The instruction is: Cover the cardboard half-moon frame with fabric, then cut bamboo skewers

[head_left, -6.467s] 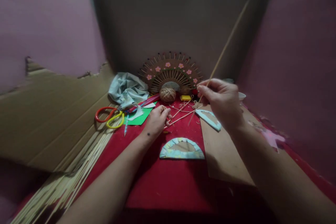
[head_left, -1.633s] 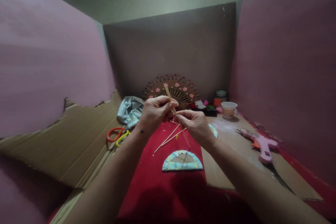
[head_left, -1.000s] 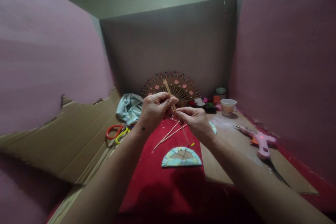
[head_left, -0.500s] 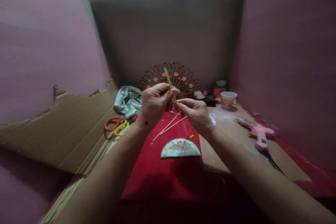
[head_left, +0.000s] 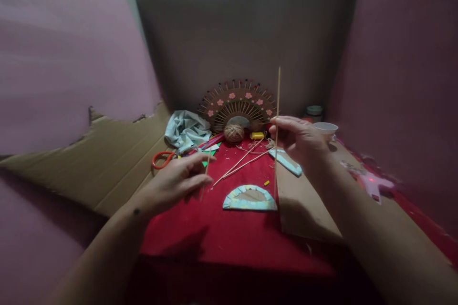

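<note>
My right hand (head_left: 296, 138) pinches a long thin wooden stick (head_left: 278, 90), held upright above the table. On the left, my left hand (head_left: 182, 176) is slightly blurred and holds a shorter wooden stick (head_left: 207, 162) between thumb and fingers. Below and between the hands lies a half-round piece (head_left: 250, 206) edged in light blue patterned cloth, with bare cardboard in its middle. Two more thin sticks (head_left: 245, 166) rest on the red cloth behind it. Another cloth-covered piece (head_left: 290, 164) lies under my right hand, partly hidden.
A decorated fan (head_left: 229, 100) stands at the back behind a twine ball (head_left: 234, 133). Crumpled cloth (head_left: 186, 128) and orange-handled scissors (head_left: 162, 158) lie left, by corrugated cardboard (head_left: 121, 147). A pink glue gun (head_left: 374, 183), its red light lit, and a cup (head_left: 325, 128) are right.
My hands were together, holding sticks in front of the fan. They have moved apart, one stick in each, uncovering the twine ball. The view has shifted slightly.
</note>
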The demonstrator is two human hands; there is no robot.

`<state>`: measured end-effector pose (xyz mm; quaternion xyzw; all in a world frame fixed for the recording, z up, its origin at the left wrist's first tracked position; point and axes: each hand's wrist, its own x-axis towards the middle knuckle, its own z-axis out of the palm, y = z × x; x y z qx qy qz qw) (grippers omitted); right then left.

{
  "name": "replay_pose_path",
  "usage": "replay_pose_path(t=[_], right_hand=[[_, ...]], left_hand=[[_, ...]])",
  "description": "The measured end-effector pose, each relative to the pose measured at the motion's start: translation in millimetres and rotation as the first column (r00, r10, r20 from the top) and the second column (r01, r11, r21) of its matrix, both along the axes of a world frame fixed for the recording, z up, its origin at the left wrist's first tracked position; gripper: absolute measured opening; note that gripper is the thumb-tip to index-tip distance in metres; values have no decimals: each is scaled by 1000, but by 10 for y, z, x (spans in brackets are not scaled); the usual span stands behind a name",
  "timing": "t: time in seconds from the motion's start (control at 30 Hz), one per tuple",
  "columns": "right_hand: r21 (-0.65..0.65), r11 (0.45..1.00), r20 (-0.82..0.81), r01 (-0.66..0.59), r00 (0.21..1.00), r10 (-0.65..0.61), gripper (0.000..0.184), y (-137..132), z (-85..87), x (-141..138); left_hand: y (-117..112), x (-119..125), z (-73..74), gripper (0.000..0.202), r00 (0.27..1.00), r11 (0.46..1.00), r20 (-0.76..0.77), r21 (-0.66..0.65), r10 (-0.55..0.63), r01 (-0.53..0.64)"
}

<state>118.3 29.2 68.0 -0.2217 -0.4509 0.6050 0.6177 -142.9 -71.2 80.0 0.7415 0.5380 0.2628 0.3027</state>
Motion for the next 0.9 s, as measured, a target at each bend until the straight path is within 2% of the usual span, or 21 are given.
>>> replay_pose_path(t=[0.07,0.17,0.2,0.27,0.33,0.4,0.5,0.63,0.77,0.9], right_hand=[[-122,991,-63,-63,996,55,4,58,-113,-12],[-266,956,-105,-120,990,95,8,110,-265,-42],[-297,945,-105,-138,988,111,9,118,-300,-46],[-341,925,-112,-168,984,137,10,122,-344,-38],[-384,903,-146,-194,978,148,11,116,-360,-19],[-430,878,-185,-211,972,143,12,108,-365,-1],[-468,857,-203,-215,970,132,13,101,-380,9],[-479,858,-149,-183,981,126,10,97,-436,-11],[-499,849,-105,-174,984,141,5,77,-506,-44],[-502,840,-76,-207,978,195,3,58,-582,-58]], left_hand=[[-46,-134,-120,38,996,996,-89,-83,4,-12],[25,-367,-275,31,937,995,-348,-74,42,-72],[72,-457,-325,29,888,994,-453,-38,77,-106],[169,-639,-429,29,727,972,-652,68,214,-225],[238,-795,-530,37,573,926,-755,119,318,-358],[268,-897,-613,42,508,897,-789,118,345,-426],[278,-933,-666,35,500,900,-800,109,331,-422],[348,-805,-588,26,459,891,-804,180,378,-418],[556,-609,-477,29,472,898,-780,259,411,-355],[816,-542,-459,30,487,911,-777,274,399,-308]])
